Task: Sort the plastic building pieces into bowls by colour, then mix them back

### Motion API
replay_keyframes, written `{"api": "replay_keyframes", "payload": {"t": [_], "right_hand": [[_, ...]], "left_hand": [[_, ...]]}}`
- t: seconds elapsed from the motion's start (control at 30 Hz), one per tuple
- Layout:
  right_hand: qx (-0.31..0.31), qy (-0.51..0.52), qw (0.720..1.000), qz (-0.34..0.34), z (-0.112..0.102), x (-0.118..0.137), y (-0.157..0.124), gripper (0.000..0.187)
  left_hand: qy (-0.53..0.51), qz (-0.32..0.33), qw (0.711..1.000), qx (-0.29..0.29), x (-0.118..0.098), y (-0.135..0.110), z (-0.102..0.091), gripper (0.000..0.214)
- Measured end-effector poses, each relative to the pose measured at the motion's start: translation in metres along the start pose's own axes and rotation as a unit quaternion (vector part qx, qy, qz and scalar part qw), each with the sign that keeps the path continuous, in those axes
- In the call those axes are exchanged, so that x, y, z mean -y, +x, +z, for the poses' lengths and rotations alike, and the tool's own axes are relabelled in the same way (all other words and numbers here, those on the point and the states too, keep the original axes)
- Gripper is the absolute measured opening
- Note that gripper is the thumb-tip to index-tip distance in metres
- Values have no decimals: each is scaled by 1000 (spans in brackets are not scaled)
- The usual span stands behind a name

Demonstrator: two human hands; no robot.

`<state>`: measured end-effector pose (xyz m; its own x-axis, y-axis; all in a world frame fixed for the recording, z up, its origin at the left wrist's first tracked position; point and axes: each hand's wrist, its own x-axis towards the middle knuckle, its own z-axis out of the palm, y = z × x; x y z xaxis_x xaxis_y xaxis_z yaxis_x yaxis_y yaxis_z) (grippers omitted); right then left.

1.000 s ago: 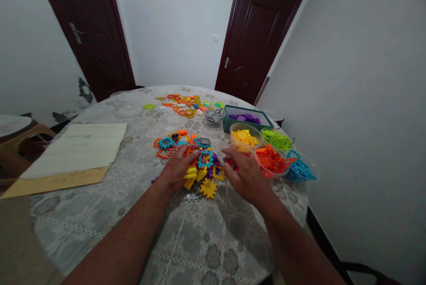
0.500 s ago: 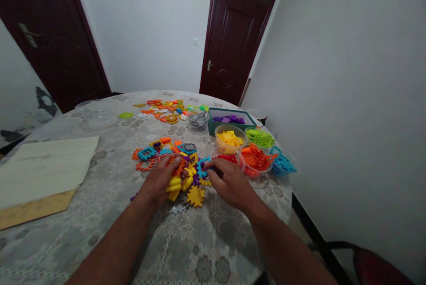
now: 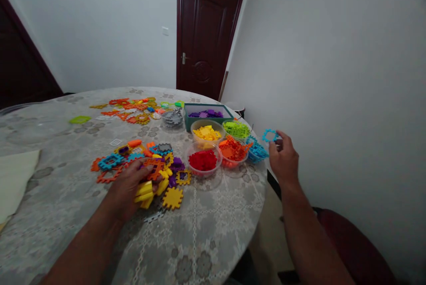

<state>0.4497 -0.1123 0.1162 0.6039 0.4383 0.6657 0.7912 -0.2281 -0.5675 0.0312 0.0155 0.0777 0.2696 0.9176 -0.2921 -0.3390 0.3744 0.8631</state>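
My right hand [image 3: 284, 157] pinches a blue square frame-shaped building piece [image 3: 270, 135] between thumb and fingertips. It is held up just right of the bowl of blue pieces [image 3: 255, 150], beyond the table's edge. My left hand [image 3: 128, 187] rests at the mixed pile of toothed plastic pieces, its fingers curled around an orange square piece [image 3: 155, 170]. Yellow pieces [image 3: 144, 192] show under that palm; whether they are gripped too, I cannot tell. A yellow toothed plate [image 3: 172, 198] and purple pieces [image 3: 178, 165] lie to the right of this hand.
Clear bowls hold red [image 3: 203, 160], orange [image 3: 233, 148], yellow [image 3: 207, 133], green [image 3: 237, 129] and grey pieces [image 3: 173, 118]. A green box [image 3: 209, 112] contains purple pieces. Another mixed heap [image 3: 131, 108] lies farther back. A pale sheet [image 3: 16, 174] sits at left, a dark red chair [image 3: 353, 240] at lower right.
My right hand has lifted the blue frame piece from the pile and carried it right to the blue bowl. My left hand stays at the pile. The view has turned right.
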Motion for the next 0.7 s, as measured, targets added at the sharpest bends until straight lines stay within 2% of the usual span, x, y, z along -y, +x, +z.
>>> {"api": "replay_keyframes", "payload": {"t": [0.07,0.17,0.47,0.53,0.6,0.7], "right_hand": [[6,-54,998,-21,2,-19,8,58],[48,-76,995,-33,9,-35,14,60],[115,-81,989,-33,32,-40,21,45],[93,-97,989,-62,33,-38,20,43],[42,-100,989,-96,32,-32,14,41],[-14,-47,990,-136,28,-5,-4,34]], "left_hand": [[40,15,999,-1,2,1,0,39],[58,21,998,-6,4,3,-1,41],[54,30,998,4,4,4,-1,41],[38,28,999,1,4,2,0,39],[13,25,1000,8,4,0,0,37],[-27,29,999,13,4,-2,0,32]]}}
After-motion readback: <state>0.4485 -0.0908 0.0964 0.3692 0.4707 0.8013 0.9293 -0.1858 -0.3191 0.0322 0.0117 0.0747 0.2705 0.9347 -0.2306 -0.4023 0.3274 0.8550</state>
